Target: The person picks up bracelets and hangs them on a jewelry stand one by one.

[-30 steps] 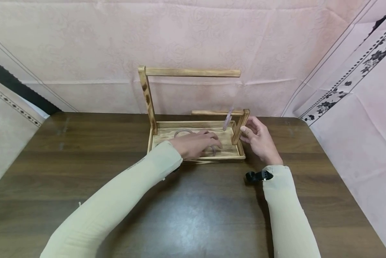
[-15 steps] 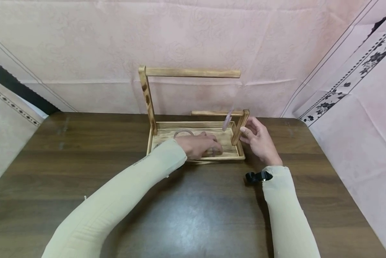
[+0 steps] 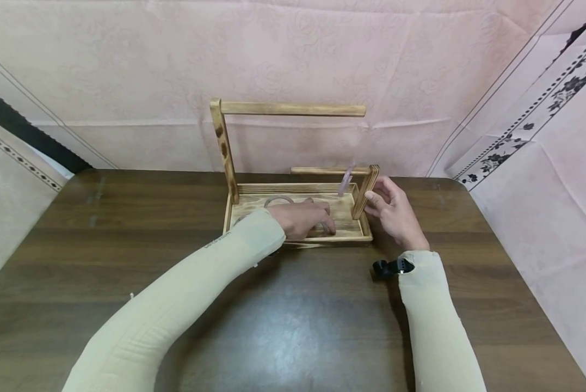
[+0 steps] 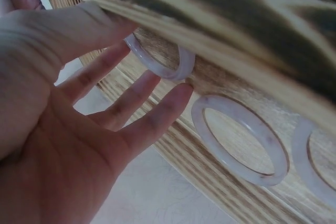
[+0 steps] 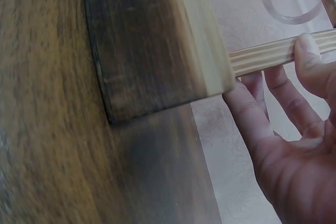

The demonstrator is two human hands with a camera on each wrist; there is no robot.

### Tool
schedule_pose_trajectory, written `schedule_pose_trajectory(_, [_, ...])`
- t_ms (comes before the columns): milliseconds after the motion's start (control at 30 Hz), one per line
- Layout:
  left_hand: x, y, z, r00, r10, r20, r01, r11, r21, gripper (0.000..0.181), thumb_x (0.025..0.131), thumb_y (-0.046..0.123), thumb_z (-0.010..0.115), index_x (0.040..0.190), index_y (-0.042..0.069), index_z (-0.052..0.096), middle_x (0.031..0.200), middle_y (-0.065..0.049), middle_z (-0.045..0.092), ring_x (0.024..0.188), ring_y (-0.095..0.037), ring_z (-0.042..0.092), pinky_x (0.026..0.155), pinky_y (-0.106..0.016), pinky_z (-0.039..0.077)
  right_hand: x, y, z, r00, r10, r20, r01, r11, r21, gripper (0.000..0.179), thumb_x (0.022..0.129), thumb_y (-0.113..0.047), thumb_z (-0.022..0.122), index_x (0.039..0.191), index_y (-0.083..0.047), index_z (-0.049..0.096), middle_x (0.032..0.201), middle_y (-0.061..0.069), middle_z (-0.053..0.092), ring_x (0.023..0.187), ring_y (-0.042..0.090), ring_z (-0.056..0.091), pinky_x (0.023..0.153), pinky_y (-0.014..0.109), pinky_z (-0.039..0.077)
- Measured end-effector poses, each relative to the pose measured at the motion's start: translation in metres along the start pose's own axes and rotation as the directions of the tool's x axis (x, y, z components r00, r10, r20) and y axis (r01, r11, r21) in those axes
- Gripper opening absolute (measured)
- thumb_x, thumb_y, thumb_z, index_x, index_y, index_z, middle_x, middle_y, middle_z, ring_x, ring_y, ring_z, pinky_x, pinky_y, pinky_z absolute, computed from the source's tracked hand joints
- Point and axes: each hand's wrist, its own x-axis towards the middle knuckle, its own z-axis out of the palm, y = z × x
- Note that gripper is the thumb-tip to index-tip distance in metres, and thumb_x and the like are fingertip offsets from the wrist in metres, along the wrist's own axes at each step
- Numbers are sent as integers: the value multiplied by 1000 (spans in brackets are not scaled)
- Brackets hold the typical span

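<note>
A wooden bangle stand has a shallow tray (image 3: 347,227), a tall left post with a long bar (image 3: 293,109), and a short right post (image 3: 364,193) with a lower bar (image 3: 322,171). One pale lilac bangle (image 3: 345,181) hangs on the lower bar. My left hand (image 3: 302,218) reaches down into the tray. In the left wrist view, its thumb and forefinger pinch the end of a pale bangle (image 4: 181,71), while other fingertips lie along it. Another bangle (image 4: 241,140) lies beside it. My right hand (image 3: 393,209) grips the short post between thumb and fingers.
One more bangle (image 4: 315,166) is partly cut off at the left wrist view's edge. The stand rests near the far edge of a dark wooden table (image 3: 283,326). A pale patterned cloth (image 3: 293,54) hangs behind it.
My left hand has shifted slightly right in the tray, and its fingers have bent down onto the bangle there. The right hand keeps its hold on the short post.
</note>
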Motion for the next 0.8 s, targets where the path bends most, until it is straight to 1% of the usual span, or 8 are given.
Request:
schedule_pose_trajectory(67, [0,0,0,1000,-22,-5,22,999,-39,50,99,0,55,135,32,65,136,6,57,130,-25,47,105,-44,48,0,-1,0,1000,1,1,-1,1000,-3,27,106,-6,51,131,1,49,132,20,54,109,7,61,91,23,61])
schedule_pose_trajectory(167, [0,1,0,1000,-15,-14,15,999,-36,53,95,-3,56,134,31,67,133,7,59,130,-23,48,102,-41,49,0,-2,-1,1000,1,0,-1,1000,-9,28,106,-7,50,133,2,47,132,20,54,109,7,61,92,23,60])
schedule_pose_trajectory(233, [1,1,0,1000,5,-20,-5,1000,-3,48,98,1,56,134,31,67,131,5,60,124,-22,51,97,-37,50,-1,-3,-2,1000,1,0,-1,1000,-14,29,106,-8,50,134,2,47,132,20,54,110,7,61,93,24,60])
schedule_pose_trajectory(300, [2,1,0,999,34,-19,-33,997,67,50,99,0,56,136,32,66,128,2,60,118,-22,54,89,-32,53,-1,-3,-2,1000,3,-2,-3,1000,-15,30,106,-7,50,135,2,46,133,19,54,110,7,61,93,24,60])
schedule_pose_trajectory(367, [2,1,-1,999,31,-9,-30,995,100,49,100,3,56,138,33,64,129,0,59,114,-22,54,82,-29,54,-1,-3,-2,1000,6,0,-6,1000,-18,31,106,-7,50,136,3,46,134,20,54,110,7,61,94,25,60])
schedule_pose_trajectory(500, [1,0,-3,1000,-12,19,10,992,125,64,95,-8,57,142,35,60,132,1,56,112,-21,53,70,-28,54,-1,-3,-2,1000,19,9,-19,999,-26,32,107,-8,49,136,3,45,136,22,52,112,8,60,97,28,60])
schedule_pose_trajectory(600, [1,0,-4,1000,-15,18,13,991,133,72,90,-13,59,143,35,59,132,1,56,111,-20,53,73,-29,53,-1,-2,-1,1000,28,12,-28,999,-29,31,107,-8,49,137,1,46,138,24,51,112,8,60,99,32,59])
schedule_pose_trajectory(800, [3,-3,-3,1000,11,-4,-10,986,169,67,90,-11,63,140,34,62,125,1,58,110,-18,55,89,-30,53,-1,-2,-1,999,34,11,-34,999,-36,33,107,-9,49,139,-1,46,142,24,51,112,8,61,100,35,59])
